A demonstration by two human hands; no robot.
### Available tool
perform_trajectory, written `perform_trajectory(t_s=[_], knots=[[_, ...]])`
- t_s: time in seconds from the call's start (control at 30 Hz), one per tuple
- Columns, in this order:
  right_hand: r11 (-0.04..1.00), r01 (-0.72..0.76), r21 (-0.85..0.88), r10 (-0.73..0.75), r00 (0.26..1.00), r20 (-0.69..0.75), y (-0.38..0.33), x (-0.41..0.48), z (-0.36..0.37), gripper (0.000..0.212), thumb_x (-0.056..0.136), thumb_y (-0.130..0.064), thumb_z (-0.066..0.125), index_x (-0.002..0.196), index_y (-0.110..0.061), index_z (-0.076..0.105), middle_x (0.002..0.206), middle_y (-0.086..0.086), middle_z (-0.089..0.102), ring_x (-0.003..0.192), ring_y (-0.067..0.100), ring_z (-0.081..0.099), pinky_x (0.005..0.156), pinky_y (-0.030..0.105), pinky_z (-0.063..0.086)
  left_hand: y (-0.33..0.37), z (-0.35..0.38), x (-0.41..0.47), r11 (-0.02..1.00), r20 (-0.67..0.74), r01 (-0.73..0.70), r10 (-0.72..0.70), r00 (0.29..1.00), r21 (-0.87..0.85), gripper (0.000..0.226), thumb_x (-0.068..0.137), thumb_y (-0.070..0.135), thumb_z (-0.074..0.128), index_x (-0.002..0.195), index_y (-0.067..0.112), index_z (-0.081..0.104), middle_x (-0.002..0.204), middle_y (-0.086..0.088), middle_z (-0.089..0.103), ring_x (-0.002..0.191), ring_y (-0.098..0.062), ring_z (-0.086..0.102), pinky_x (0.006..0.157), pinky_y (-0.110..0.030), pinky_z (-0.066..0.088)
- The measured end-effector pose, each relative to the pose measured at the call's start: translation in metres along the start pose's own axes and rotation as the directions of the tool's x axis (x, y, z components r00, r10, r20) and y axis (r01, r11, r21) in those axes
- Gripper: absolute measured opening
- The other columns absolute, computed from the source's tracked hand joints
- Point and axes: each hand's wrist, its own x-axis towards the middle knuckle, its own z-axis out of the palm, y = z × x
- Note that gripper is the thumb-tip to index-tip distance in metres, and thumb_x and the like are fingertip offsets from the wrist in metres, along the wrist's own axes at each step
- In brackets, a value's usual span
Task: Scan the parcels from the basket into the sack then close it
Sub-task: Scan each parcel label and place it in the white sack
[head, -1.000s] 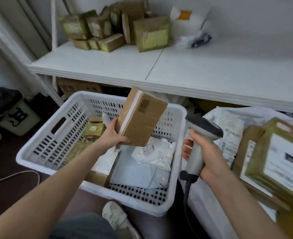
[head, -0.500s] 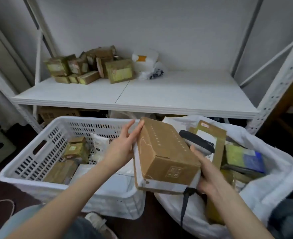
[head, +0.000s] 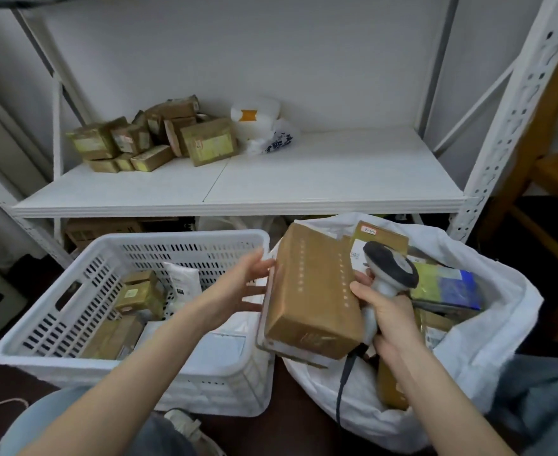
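- Since a second ago the brown cardboard parcel (head: 310,291) has crossed from above the basket (head: 185,236) to the sack's (head: 488,340) left rim. It is now held between both hands, with its long side running away from the person.
- The left hand (head: 238,291) is spread wide, its straight fingers touching the parcel's left side.
- The right hand (head: 389,317) is wrapped round the handle of the scanner (head: 391,264), with the thumb against the parcel's right edge. The scanner's dark head rises just beside the parcel's far right corner, and its cable (head: 343,380) hangs below the hand.
- The white sack stands open on the right and holds several packages (head: 445,284), one with a blue and yellow label.
- The white slotted basket sits on the left, touching the sack, with small brown boxes (head: 139,294) and pale mailers inside.
- Behind both, a white shelf (head: 303,179) carries a heap of taped boxes (head: 152,139) and a white bag (head: 261,123) at its left rear.
- A pale shoe (head: 185,422) shows at the bottom edge, in front of the basket.
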Motion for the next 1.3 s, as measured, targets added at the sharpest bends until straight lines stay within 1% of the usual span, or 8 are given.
perform_trajectory(t_s=[0.07,0.17,0.4,0.53,0.63,0.83,1.17,1.3], knots=[[0.999,0.027,-0.043,-0.027,1.000,0.016,-0.001,0.000,0.004,0.023,0.081,0.011,0.064,0.090,-0.010,0.068,0.079,0.000,0.076,0.068,0.013,0.072,0.068,0.031,0.060,-0.004,0.000,0.003,0.993,0.105,0.036,-0.048,0.993,0.111,0.062,0.068,0.066,0.065,0.123,0.041,0.055,0.113,0.017,0.067,0.108,-0.009,0.063,0.093,-0.039,0.051],[0.994,0.036,-0.103,-0.030,0.998,0.063,-0.001,0.001,0.010,0.020,0.079,0.008,0.068,0.085,-0.011,0.072,0.092,0.009,0.076,0.082,0.022,0.072,0.079,0.038,0.057,-0.023,-0.001,0.013,0.988,0.041,0.059,-0.053,0.998,-0.142,0.084,0.048,0.038,0.085,0.127,0.027,0.056,0.119,-0.003,0.068,0.114,-0.025,0.062,0.101,-0.050,0.046],[0.967,0.031,-0.251,-0.030,1.000,0.008,0.002,-0.002,-0.003,0.028,0.075,0.003,0.075,0.099,-0.007,0.068,0.089,0.007,0.075,0.077,0.018,0.073,0.065,0.030,0.059,-0.048,0.002,0.030,0.837,0.081,0.050,-0.007,0.997,-0.546,0.051,0.077,0.011,0.072,0.126,0.018,0.061,0.111,-0.011,0.068,0.094,-0.023,0.066,0.082,-0.038,0.057],[0.989,-0.001,-0.150,-0.001,1.000,-0.014,0.002,-0.001,0.002,0.018,0.078,0.007,0.070,0.088,-0.008,0.069,0.081,0.007,0.075,0.070,0.020,0.072,0.063,0.034,0.058,-0.045,0.010,0.033,0.970,-0.145,-0.004,-0.033,0.989,-0.242,0.039,0.094,0.007,0.056,0.131,0.022,0.056,0.107,-0.005,0.072,0.096,-0.022,0.063,0.085,-0.040,0.050],[0.996,0.013,-0.090,-0.011,1.000,0.017,-0.004,0.002,0.004,0.022,0.079,0.010,0.068,0.085,-0.012,0.068,0.092,0.010,0.075,0.083,0.023,0.071,0.081,0.041,0.057,-0.037,0.007,0.022,0.996,-0.005,0.046,-0.047,0.999,-0.083,0.045,0.087,0.044,0.062,0.129,0.029,0.058,0.114,0.003,0.070,0.109,-0.020,0.062,0.097,-0.043,0.048],[0.995,0.013,-0.099,-0.008,0.999,0.052,-0.003,0.000,0.007,0.024,0.080,0.008,0.067,0.094,-0.011,0.067,0.101,0.010,0.074,0.093,0.024,0.070,0.085,0.040,0.055,-0.043,0.011,0.018,0.983,0.117,0.061,-0.041,0.992,-0.171,0.076,0.061,0.041,0.077,0.132,0.038,0.050,0.112,0.005,0.070,0.101,-0.020,0.063,0.083,-0.037,0.051],[0.955,0.003,-0.297,-0.006,1.000,-0.007,0.002,-0.003,-0.002,0.026,0.074,0.003,0.076,0.099,-0.004,0.071,0.090,0.008,0.076,0.084,0.022,0.073,0.078,0.037,0.057,-0.061,0.037,0.018,0.982,0.067,-0.113,0.125,0.990,-0.153,0.054,0.076,0.012,0.074,0.126,0.016,0.053,0.109,0.003,0.072,0.099,-0.013,0.068,0.075,-0.023,0.054],[0.948,-0.033,-0.316,0.020,0.999,-0.044,0.002,0.001,-0.005,0.023,0.075,-0.003,0.078,0.097,-0.005,0.071,0.087,0.010,0.076,0.079,0.024,0.073,0.076,0.040,0.058,-0.067,0.033,0.019,0.982,0.091,-0.141,0.153,0.984,-0.123,0.061,0.071,0.022,0.077,0.128,0.016,0.056,0.120,-0.001,0.068,0.112,-0.018,0.063,0.092,-0.031,0.050]])
